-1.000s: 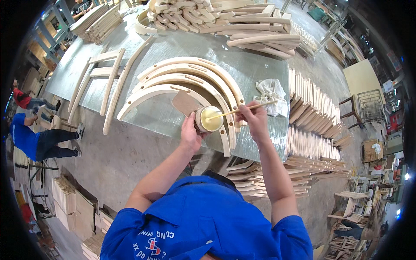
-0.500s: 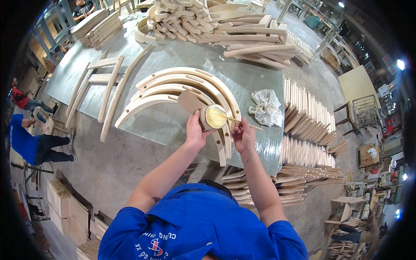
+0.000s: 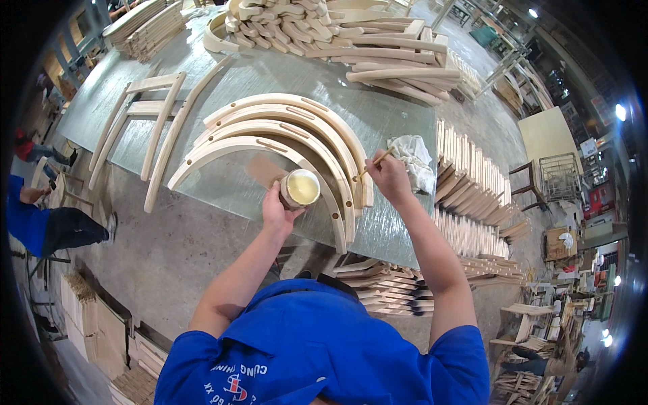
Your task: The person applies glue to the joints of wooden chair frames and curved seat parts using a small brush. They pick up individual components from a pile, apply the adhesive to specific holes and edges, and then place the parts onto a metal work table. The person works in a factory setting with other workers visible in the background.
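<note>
Presumably against spilling, a cup (image 3: 301, 189) is held mouth-up mid-frame by the curled left hand (image 3: 277, 213), a stick (image 3: 383, 156) being pinched by the right hand (image 3: 391, 179) near curved wood (image 3: 270, 109).

I see the thin stick (image 3: 382, 158) now out of the cup (image 3: 287, 187); the right hand (image 3: 390, 177) has drawn it away to the right, its lower tip by the curved wooden pieces (image 3: 260, 124).
</note>
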`<state>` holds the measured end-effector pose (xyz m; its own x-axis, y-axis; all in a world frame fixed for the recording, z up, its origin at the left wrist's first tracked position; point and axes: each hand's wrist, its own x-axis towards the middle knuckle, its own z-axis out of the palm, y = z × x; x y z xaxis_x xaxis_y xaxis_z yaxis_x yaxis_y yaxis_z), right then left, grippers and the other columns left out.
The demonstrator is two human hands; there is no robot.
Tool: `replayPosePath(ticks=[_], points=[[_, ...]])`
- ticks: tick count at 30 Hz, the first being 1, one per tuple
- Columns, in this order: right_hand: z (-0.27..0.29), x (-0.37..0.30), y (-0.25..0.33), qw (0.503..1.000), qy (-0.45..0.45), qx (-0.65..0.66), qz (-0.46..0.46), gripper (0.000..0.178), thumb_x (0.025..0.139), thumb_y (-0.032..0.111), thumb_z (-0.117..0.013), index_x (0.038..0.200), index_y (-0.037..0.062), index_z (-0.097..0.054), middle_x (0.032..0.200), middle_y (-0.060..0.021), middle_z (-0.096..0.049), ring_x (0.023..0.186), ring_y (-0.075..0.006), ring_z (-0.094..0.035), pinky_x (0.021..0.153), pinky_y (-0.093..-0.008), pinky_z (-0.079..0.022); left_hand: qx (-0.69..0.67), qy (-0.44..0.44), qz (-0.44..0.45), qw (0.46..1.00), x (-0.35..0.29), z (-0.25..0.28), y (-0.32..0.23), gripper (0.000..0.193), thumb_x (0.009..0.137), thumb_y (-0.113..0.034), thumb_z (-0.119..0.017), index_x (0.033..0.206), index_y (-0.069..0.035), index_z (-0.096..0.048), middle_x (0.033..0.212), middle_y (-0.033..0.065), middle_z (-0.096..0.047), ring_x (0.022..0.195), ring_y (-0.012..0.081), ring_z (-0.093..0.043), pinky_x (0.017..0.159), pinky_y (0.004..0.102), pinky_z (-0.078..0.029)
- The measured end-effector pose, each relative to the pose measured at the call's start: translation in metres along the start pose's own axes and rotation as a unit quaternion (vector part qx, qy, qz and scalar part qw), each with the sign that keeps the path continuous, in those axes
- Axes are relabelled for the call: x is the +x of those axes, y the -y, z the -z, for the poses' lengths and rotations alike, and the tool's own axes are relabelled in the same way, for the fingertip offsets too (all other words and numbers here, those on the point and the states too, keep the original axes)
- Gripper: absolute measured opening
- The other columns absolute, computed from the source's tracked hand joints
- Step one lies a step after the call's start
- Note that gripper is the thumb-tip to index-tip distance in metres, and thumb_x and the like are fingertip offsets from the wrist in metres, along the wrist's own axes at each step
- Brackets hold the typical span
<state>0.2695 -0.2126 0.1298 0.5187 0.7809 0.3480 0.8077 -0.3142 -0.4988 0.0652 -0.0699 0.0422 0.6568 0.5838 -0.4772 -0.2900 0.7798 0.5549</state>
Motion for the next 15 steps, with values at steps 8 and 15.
replayPosePath(ticks=[8,15], points=[[-0.015,0.006,-0.004,0.999,0.054,0.001,-0.006,0.017,0.084,0.020,-0.058,0.083,0.0036,-0.054,0.073,-0.0178,-0.059,0.072,-0.0372,-0.059,0.064,-0.0448,-0.046,0.003,-0.016,-0.006,1.000,-0.004,0.016,-0.008,0.042,0.098,-0.037,-0.029,0.126,-0.009,-0.043,0.126,0.0124,-0.050,0.113,0.0321,-0.052,0.089,0.0550,-0.046],[-0.015,0.007,-0.010,0.997,0.061,-0.018,-0.033,0.021,0.085,0.020,-0.055,0.084,-0.0004,-0.056,0.079,-0.0199,-0.061,0.077,-0.0371,-0.059,0.068,-0.0443,-0.046,0.023,-0.004,-0.002,1.000,-0.005,0.015,-0.010,0.044,0.098,-0.037,-0.029,0.127,-0.008,-0.042,0.127,0.0138,-0.048,0.112,0.0341,-0.052,0.087,0.0551,-0.048]])
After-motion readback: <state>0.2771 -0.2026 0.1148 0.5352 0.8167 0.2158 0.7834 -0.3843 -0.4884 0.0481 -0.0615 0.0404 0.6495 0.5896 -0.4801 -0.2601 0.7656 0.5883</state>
